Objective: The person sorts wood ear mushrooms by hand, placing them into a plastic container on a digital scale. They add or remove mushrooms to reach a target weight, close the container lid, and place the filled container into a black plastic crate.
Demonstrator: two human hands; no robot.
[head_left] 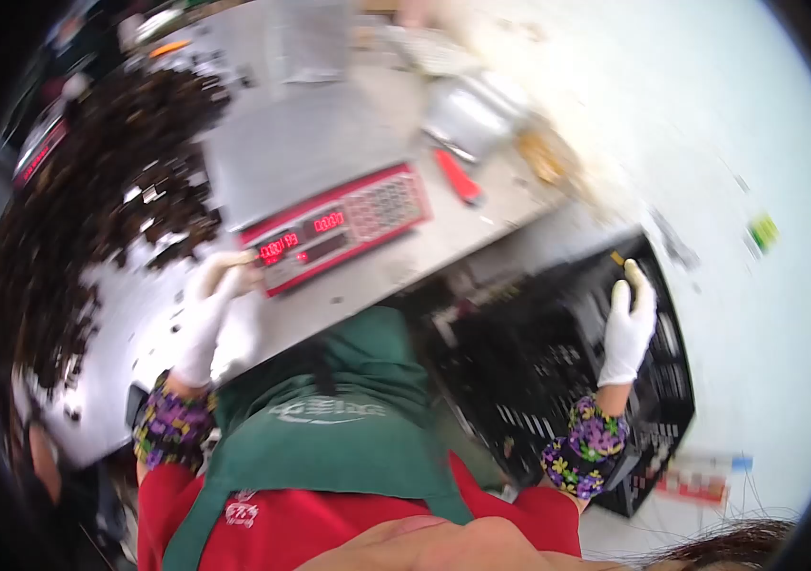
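My left hand, in a white glove, is beside the left front corner of a red-framed digital scale. Its fingers reach toward the lit red display, smeared a little by motion, and no object shows in them. My right hand, also gloved in white, is over a large black plastic crate to my right. Thumb and fingers are apart there, with a small yellow spot just beyond the fingertips at the crate's rim. The scale's metal plate bears nothing in its near part.
Dark brown pieces lie heaped across the metal table on the left. Behind the scale's right end are a red-handled tool and a clear plastic package. A second scale stands far left.
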